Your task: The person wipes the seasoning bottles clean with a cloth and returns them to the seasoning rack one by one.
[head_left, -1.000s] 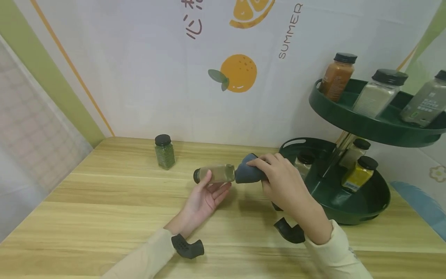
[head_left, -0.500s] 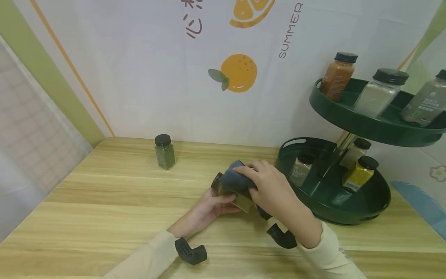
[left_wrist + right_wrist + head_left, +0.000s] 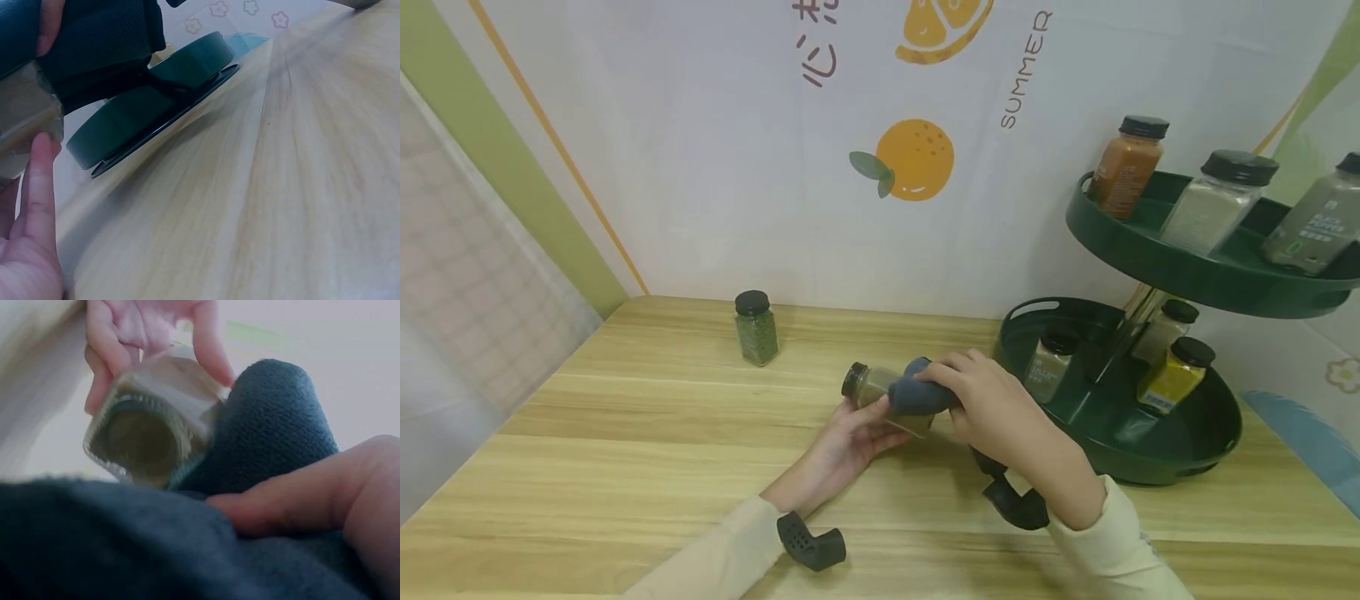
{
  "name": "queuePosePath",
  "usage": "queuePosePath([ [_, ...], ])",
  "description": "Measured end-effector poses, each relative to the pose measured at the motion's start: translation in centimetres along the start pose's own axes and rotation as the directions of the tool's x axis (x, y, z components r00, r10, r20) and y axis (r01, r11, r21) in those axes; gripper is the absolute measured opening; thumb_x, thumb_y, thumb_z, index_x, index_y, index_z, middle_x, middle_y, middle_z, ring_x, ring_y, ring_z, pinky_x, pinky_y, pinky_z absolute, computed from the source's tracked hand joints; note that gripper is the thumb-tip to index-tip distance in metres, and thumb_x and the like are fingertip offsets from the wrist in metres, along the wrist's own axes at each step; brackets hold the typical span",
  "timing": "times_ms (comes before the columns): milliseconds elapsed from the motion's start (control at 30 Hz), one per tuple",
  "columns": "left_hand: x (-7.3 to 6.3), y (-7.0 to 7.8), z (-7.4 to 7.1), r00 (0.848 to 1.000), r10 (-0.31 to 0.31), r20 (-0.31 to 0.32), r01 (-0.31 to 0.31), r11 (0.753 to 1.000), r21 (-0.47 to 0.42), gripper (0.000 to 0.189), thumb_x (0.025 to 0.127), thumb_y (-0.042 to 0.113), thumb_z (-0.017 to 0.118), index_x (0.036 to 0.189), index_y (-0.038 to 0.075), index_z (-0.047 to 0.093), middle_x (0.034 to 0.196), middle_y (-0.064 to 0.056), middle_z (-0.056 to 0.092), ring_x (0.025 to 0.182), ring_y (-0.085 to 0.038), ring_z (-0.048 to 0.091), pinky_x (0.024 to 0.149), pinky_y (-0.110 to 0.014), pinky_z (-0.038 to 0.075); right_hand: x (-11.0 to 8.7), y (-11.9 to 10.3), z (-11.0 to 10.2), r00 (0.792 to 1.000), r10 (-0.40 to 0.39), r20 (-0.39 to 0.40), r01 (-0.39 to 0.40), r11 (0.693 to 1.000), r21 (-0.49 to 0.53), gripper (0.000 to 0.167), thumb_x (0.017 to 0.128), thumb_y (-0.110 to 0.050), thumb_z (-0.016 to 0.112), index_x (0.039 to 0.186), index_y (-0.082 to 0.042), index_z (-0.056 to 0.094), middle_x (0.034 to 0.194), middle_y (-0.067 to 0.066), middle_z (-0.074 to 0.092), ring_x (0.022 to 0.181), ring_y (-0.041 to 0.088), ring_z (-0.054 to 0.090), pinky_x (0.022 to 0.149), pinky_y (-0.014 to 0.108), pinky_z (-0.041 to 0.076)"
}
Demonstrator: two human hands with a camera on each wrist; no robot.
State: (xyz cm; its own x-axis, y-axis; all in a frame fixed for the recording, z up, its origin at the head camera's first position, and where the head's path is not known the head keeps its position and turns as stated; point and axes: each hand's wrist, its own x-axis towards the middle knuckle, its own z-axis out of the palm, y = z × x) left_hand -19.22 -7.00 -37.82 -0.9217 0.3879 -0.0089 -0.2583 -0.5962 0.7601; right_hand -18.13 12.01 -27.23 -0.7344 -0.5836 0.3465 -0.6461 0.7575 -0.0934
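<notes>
Lying aslant in midair above tabletop [image 3: 625, 467]: 1 glass jar [image 3: 872, 387], beige contents, blk cap [image 3: 853, 380]. Cap end is pointing up-L in head view, base down-R; R wrist cam is showing sq. base almost face-on.

L hand [image 3: 844, 443]: partly closed, is gripping jar, thumb on upper side, fingers below.

Cloth [image 3: 917, 395], blue-grey, bunched: is touching jar & covering part of its side.

R hand [image 3: 992, 402]: fingers bent, is pinching cloth from above.

Sleeves [image 3: 718, 546], cream, ea. w/ blk fitting [image 3: 811, 542] at wrist: are reaching in from bottom edge.

Herb jar [image 3: 757, 333], green contents: is standing upright, back L, well apart from hands.

Rack [image 3: 1126, 333], dk green, 2 tiers, R side. Upper tier [image 3: 1206, 279] is carrying 3 capped jars: orange-red jar [image 3: 1126, 171], pale jar [image 3: 1210, 208], "Black Pepper" jar [image 3: 1318, 217], last cut off by frame. Lower tier [image 3: 1150, 465] is carrying 3 more, incl. yellow jar [image 3: 1172, 379].

Backdrop [image 3: 737, 208], white: is hanging behind, w/ orange print [image 3: 917, 158] & "SUMMER" lettering.
</notes>
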Motion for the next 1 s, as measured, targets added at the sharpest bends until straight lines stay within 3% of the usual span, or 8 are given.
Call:
queuePosePath([
  [133,0.1,0.0,-0.1,1.000,-0.007,0.027,0.007,1.000,0.001,0.053,0.091,0.029,0.059,0.134,0.015,0.031,0.111,0.000,0.058,0.100,-0.017,0.060,0.097,-0.036,0.046,-0.2,0.4,-0.6,0.999,0.010,0.045,-0.011,0.999,0.037,0.045,0.073,0.009,0.062,0.109,-0.017,0.065,0.106,0.003,0.064,0.100,0.024,0.059,0.085,0.042,0.050],
  [300,0.1,0.2,-0.4,0.996,-0.065,0.063,0.067,0.997,-0.031,0.037,0.098,0.038,0.043,0.124,0.013,0.041,0.104,0.003,0.062,0.100,-0.014,0.057,0.097,-0.030,0.044,-0.3,0.5,-0.9,0.996,-0.021,0.082,0.013,0.995,0.096,0.042,0.076,0.007,0.062,0.110,-0.016,0.065,0.109,0.003,0.063,0.103,0.022,0.059,0.086,0.041,0.050],
  [433,0.3,0.4,-0.4,0.994,-0.093,0.052,0.099,0.989,-0.114,0.026,0.099,0.038,0.039,0.109,0.016,0.048,0.101,0.005,0.060,0.098,-0.011,0.055,0.092,-0.026,0.044,-0.4,0.4,-1.0,0.993,-0.064,0.097,0.051,0.990,0.131,0.042,0.076,0.006,0.062,0.111,-0.017,0.064,0.111,0.002,0.062,0.104,0.020,0.058,0.087,0.040,0.050],
  [500,0.4,0.5,-0.3,0.995,-0.087,0.048,0.093,0.984,-0.153,0.028,0.099,0.039,0.038,0.113,0.016,0.046,0.107,0.004,0.057,0.101,-0.011,0.054,0.093,-0.025,0.043,-0.4,0.4,-1.2,0.993,-0.060,0.097,0.046,0.990,0.136,0.041,0.077,0.004,0.063,0.112,-0.017,0.063,0.110,0.002,0.062,0.103,0.020,0.058,0.086,0.040,0.050],
  [667,0.5,0.7,-0.5,0.998,-0.046,-0.053,0.028,0.952,-0.304,0.037,0.099,0.039,0.037,0.125,0.012,0.036,0.117,-0.003,0.048,0.105,-0.013,0.056,0.103,-0.026,0.040,-0.4,0.8,-1.6,0.996,0.038,0.084,-0.048,0.992,0.117,0.041,0.079,-0.001,0.066,0.116,-0.017,0.060,0.113,0.005,0.063,0.106,0.022,0.059,0.088,0.045,0.049],
  [767,0.6,0.8,-0.7,0.995,-0.038,-0.096,0.003,0.938,-0.348,0.034,0.099,0.036,0.039,0.123,0.012,0.037,0.114,-0.003,0.051,0.105,-0.014,0.057,0.103,-0.026,0.040,-0.3,0.9,-1.2,0.995,0.068,0.069,-0.076,0.990,0.117,0.043,0.079,-0.001,0.065,0.118,-0.016,0.059,0.114,0.006,0.063,0.107,0.023,0.059,0.088,0.046,0.049],
  [1000,0.3,0.7,-0.9,0.999,-0.044,0.022,0.048,0.950,-0.310,0.024,0.090,0.015,0.050,0.112,0.014,0.040,0.103,0.000,0.053,0.098,-0.012,0.049,0.094,-0.023,0.041,-0.1,0.2,-0.9,0.995,0.098,-0.030,-0.093,0.985,0.143,0.047,0.078,0.002,0.063,0.121,-0.015,0.057,0.115,0.005,0.062,0.108,0.023,0.058,0.089,0.045,0.049],
])
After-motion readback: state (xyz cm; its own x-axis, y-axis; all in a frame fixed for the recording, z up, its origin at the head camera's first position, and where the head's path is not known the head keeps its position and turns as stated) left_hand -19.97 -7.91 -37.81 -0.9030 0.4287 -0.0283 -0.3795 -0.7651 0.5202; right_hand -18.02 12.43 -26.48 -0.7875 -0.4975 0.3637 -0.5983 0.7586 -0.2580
